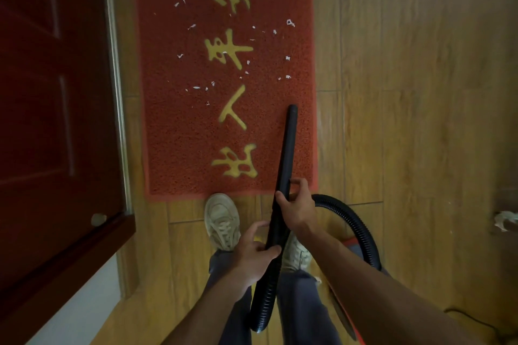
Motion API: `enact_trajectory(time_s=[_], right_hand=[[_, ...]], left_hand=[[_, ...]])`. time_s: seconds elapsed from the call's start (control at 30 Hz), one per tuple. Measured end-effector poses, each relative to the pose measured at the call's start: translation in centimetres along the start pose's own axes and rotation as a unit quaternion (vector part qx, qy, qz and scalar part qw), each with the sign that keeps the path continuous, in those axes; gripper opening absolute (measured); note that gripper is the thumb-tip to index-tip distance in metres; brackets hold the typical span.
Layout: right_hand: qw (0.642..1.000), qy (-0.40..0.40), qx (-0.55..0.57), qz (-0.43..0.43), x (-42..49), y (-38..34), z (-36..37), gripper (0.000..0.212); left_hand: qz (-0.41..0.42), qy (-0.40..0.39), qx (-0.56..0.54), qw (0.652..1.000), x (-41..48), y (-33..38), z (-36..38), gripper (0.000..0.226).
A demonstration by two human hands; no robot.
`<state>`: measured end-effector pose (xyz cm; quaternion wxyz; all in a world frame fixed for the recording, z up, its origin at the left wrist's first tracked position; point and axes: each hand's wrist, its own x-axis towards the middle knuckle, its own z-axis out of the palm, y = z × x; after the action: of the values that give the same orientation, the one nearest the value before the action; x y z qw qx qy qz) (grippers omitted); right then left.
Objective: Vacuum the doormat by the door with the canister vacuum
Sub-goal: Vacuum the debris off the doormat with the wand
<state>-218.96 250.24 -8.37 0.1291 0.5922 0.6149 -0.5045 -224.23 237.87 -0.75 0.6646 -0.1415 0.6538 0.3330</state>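
A red doormat [179, 134] with yellow characters lies on the wooden floor beside the door. Several white paper scraps [196, 87] are scattered over its far and middle part. A black vacuum wand [287, 148] points forward, its open tip over the mat's near right area, short of the scraps. My right hand [297, 209] grips the wand partway down. My left hand [256, 252] holds its lower end where the ribbed black hose [265, 300] joins. The hose loops behind my right arm toward a red canister [353, 242], mostly hidden.
A dark red door [56, 120] stands on the left with its frame along the mat's left edge. My two feet in pale sneakers [222, 221] stand just before the mat's near edge. A black cord [476, 319] lies at the lower right. Wooden floor extends to the right.
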Motion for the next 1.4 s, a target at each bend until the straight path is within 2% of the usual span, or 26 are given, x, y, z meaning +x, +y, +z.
enact_trajectory(time_s=[0.27, 0.5, 0.67, 0.97, 1.2, 1.4], right_hand=[[0.998, 0.022, 0.015, -0.063, 0.5, -1.4, -0.3, 0.029], [0.998, -0.061, 0.008, -0.033, 2.6, -2.5, -1.4, 0.030], [0.996, -0.062, 0.006, -0.064, 3.1, -2.3, -2.4, 0.030], [0.994, -0.088, -0.014, -0.057, 5.2, -2.0, -4.0, 0.027], [0.993, -0.076, -0.007, -0.092, 5.5, -1.8, -4.6, 0.026], [0.993, -0.078, -0.003, -0.089, 6.9, -2.1, -4.8, 0.028]], left_hand=[[0.023, 0.022, -0.007, 0.999, 1.0, 0.5, 0.2, 0.044], [0.014, 0.048, -0.052, 0.997, 1.9, 1.1, 1.7, 0.045], [0.017, 0.077, -0.086, 0.993, 2.3, 1.4, 4.1, 0.046], [0.026, 0.082, -0.108, 0.990, 3.1, 2.5, 5.6, 0.042], [0.037, 0.102, -0.092, 0.990, 3.7, 2.6, 6.6, 0.046], [0.036, 0.100, -0.088, 0.990, 4.1, 3.7, 6.9, 0.043]])
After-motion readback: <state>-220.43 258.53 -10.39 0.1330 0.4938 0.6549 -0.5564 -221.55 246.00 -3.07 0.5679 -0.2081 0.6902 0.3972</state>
